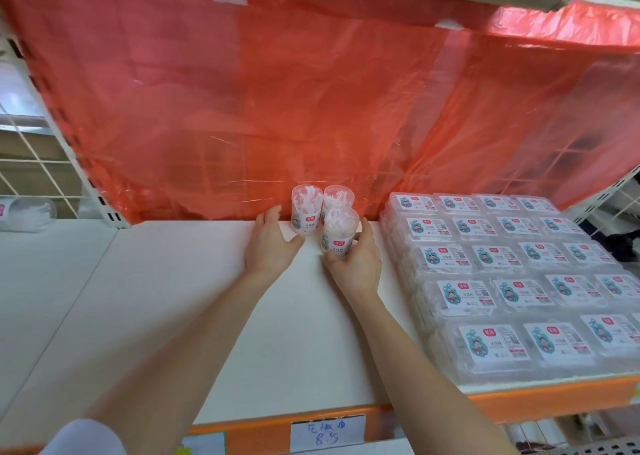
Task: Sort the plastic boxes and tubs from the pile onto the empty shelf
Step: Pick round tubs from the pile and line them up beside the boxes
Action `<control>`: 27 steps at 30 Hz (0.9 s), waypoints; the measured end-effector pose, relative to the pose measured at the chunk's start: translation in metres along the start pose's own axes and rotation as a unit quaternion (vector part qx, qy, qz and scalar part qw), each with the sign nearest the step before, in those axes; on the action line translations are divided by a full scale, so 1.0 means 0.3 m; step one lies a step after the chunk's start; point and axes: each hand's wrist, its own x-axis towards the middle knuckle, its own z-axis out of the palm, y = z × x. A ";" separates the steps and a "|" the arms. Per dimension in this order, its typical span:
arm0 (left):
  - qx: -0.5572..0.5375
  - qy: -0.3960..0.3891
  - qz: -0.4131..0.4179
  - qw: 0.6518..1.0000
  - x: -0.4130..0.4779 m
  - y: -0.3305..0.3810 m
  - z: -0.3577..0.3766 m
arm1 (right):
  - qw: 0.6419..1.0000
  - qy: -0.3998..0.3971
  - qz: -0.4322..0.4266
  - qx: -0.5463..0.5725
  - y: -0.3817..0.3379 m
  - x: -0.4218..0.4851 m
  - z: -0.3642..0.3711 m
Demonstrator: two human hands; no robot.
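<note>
Three clear plastic tubs of white floss picks stand at the back of the white shelf (194, 316). My left hand (272, 246) curls around the back left tub (304, 210). My right hand (356, 260) grips the front tub (339, 231) from its right side. The third tub (337, 196) stands behind it, untouched. To the right, flat clear boxes (502, 281) with cartoon labels lie in neat stacked rows covering the shelf's right part.
A red plastic sheet (277, 90) hangs behind the shelf. An orange front strip carries a handwritten price tag (327, 432). Another tub (26, 212) lies on its side on the neighbouring shelf at far left, beside a white wire grid (31, 156).
</note>
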 end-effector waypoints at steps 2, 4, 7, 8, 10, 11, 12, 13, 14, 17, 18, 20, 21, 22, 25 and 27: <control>0.021 0.003 0.013 1.000 -0.020 -0.011 -0.025 | 1.000 0.000 -0.003 0.021 -0.006 0.000 -0.018; 0.055 0.002 0.028 0.998 -0.044 -0.019 -0.055 | 0.999 0.018 -0.015 0.028 -0.019 -0.008 -0.046; 0.134 -0.026 0.052 0.989 -0.091 -0.028 -0.097 | 0.994 0.068 -0.085 0.007 -0.066 -0.062 -0.076; 0.164 -0.035 0.059 0.984 -0.108 -0.034 -0.110 | 0.989 0.086 -0.118 -0.011 -0.084 -0.085 -0.074; 0.219 -0.039 0.074 0.972 -0.142 -0.050 -0.140 | 0.978 0.098 -0.179 -0.044 -0.118 -0.127 -0.055; 0.239 -0.032 0.076 0.967 -0.162 -0.064 -0.167 | 0.975 0.083 -0.200 -0.053 -0.146 -0.148 -0.035; 0.257 -0.027 0.079 0.963 -0.175 -0.071 -0.184 | 0.974 0.061 -0.208 -0.059 -0.168 -0.161 -0.019; 0.271 -0.016 0.076 0.959 -0.190 -0.087 -0.212 | 0.973 0.032 -0.218 -0.064 -0.196 -0.176 0.003; 0.283 -0.005 0.070 0.957 -0.205 -0.106 -0.243 | 0.969 0.009 -0.235 -0.069 -0.226 -0.191 0.029; 0.301 0.029 0.036 0.952 -0.244 -0.172 -0.362 | 0.954 -0.073 -0.269 -0.108 -0.321 -0.235 0.116; 0.308 0.038 0.022 0.950 -0.259 -0.201 -0.405 | 0.948 -0.103 -0.276 -0.123 -0.350 -0.250 0.148; 0.320 0.051 -0.006 0.946 -0.295 -0.262 -0.493 | 0.933 -0.147 -0.290 -0.154 -0.397 -0.281 0.215; 0.323 0.059 -0.019 0.944 -0.313 -0.293 -0.535 | 0.926 -0.165 -0.296 -0.165 -0.420 -0.297 0.247; 0.324 0.068 -0.031 0.943 -0.330 -0.327 -0.577 | 0.921 -0.181 -0.302 -0.170 -0.445 -0.315 0.279; 0.329 0.085 -0.062 0.938 -0.374 -0.422 -0.702 | 0.906 -0.217 -0.318 -0.178 -0.527 -0.367 0.371; 0.336 0.091 -0.073 0.935 -0.392 -0.482 -0.782 | 0.899 -0.233 -0.326 -0.179 -0.585 -0.399 0.431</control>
